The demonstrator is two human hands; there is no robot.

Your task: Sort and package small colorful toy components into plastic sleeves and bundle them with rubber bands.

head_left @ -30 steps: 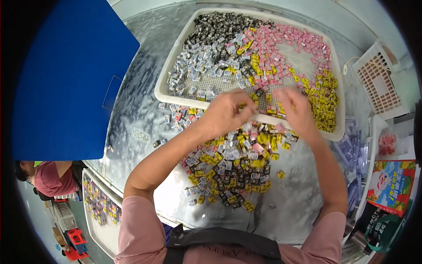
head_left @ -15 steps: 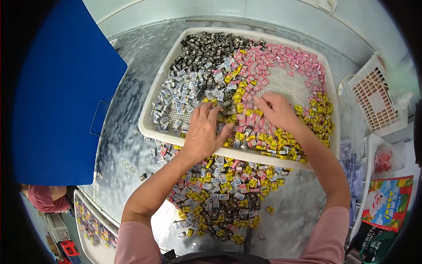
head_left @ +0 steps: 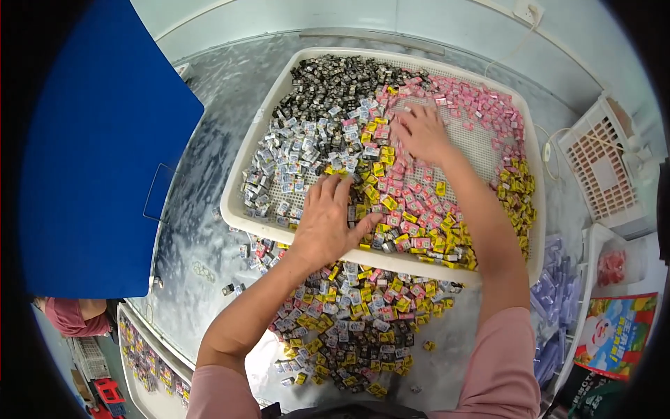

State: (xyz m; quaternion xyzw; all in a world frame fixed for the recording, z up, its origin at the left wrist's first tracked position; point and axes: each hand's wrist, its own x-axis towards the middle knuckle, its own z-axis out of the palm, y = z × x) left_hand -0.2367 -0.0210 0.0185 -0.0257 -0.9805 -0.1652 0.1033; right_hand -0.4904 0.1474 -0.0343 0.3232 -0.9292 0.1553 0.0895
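A large white mesh-bottomed tray (head_left: 401, 262) holds many small block-like pieces, grouped roughly by colour. Black pieces (head_left: 328, 84) fill the far left, white-and-blue pieces (head_left: 300, 143) the left middle. Pink pieces (head_left: 481, 101) lie along the far right, with yellow pieces (head_left: 516, 188) down the right side. My left hand (head_left: 323, 218) rests over the tray's front middle, thumb apart, touching mixed pieces. Farther in, my right hand (head_left: 422, 134) spreads its fingers over the pink pieces beside a patch of bare mesh. Both hands are open; anything under the fingertips is hidden.
A mixed heap of pieces (head_left: 363, 314) lies on the grey table before the tray. A blue panel (head_left: 105, 153) stands at left, above another white tray (head_left: 150, 394). At right are a white plastic basket (head_left: 600, 164), purple plastic pieces (head_left: 555, 293) and a colourful bag (head_left: 614, 332).
My right hand has moved away from me, from the mixed pieces at the tray's middle to the pink ones. My left hand has shifted slightly toward me.
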